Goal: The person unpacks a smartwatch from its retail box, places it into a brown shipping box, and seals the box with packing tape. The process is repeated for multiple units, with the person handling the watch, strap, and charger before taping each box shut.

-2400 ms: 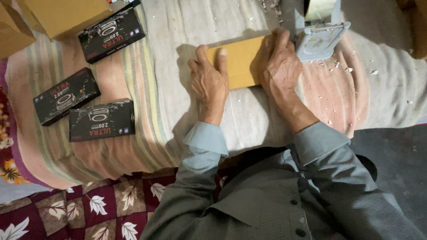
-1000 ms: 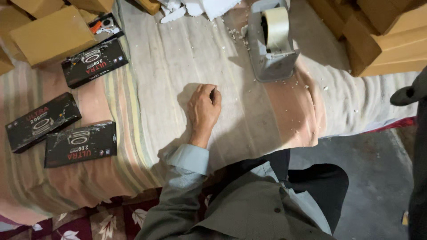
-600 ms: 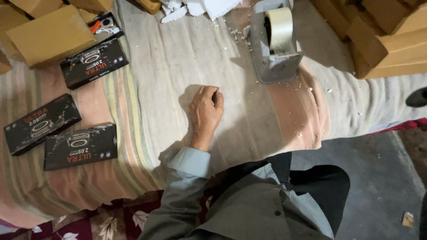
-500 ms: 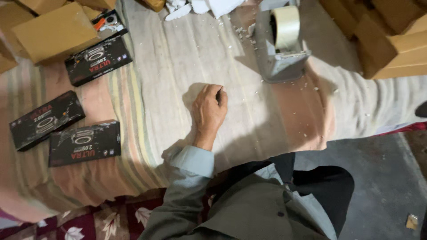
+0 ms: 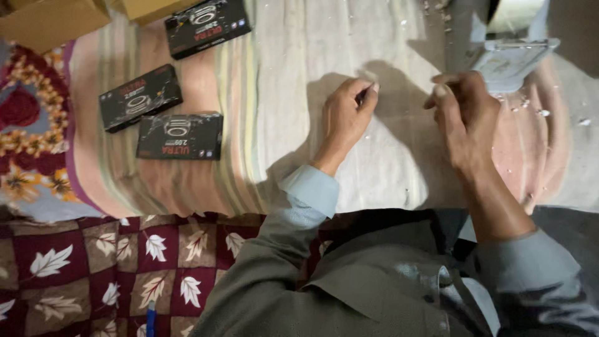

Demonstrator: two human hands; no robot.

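While the left hand rests loosely curled on the striped cloth, the right hand hovers with fingertips pinched together; what they pinch cannot be told. The tape dispenser sits at the upper right of the frame, just beyond the right hand.

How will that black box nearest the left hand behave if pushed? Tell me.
The black box lies flat on striped cloth, so it will probably slide rather than tip or roll. Its crisp edges suggest stiff card. The soft cloth may bunch and drag it. Weight cannot be judged.

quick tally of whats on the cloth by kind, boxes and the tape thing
Black printed boxes: 3
Plain brown cardboard boxes, cut off at the top edge: 2
Tape dispenser: 1
Total: 6
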